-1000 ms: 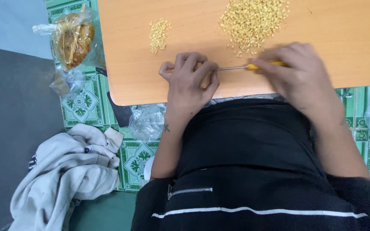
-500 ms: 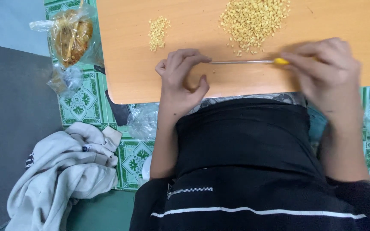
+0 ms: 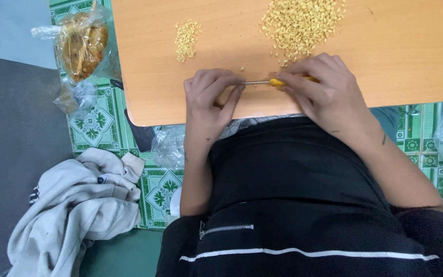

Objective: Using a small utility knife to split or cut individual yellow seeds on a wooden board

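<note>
My right hand (image 3: 326,90) grips the yellow handle of a small screwdriver (image 3: 278,81) lying level over the orange wooden board (image 3: 396,51). Its thin metal shaft points left to the fingertips of my left hand (image 3: 208,97), which pinch something too small to make out at the tip. A big pile of small yellowish pieces (image 3: 298,23) lies just beyond my right hand. A smaller pile (image 3: 185,38) of the same pieces sits beyond my left hand.
A clear bag of brownish contents (image 3: 80,43) lies left of the board on green patterned tiles (image 3: 98,123). More crumpled clear plastic (image 3: 167,146) sits under the board's near corner. A pale grey garment (image 3: 73,210) is bunched at the lower left.
My right hand has come back left with the screwdriver, closing the gap to my left hand. The left fingertips now meet the shaft's tip again.
</note>
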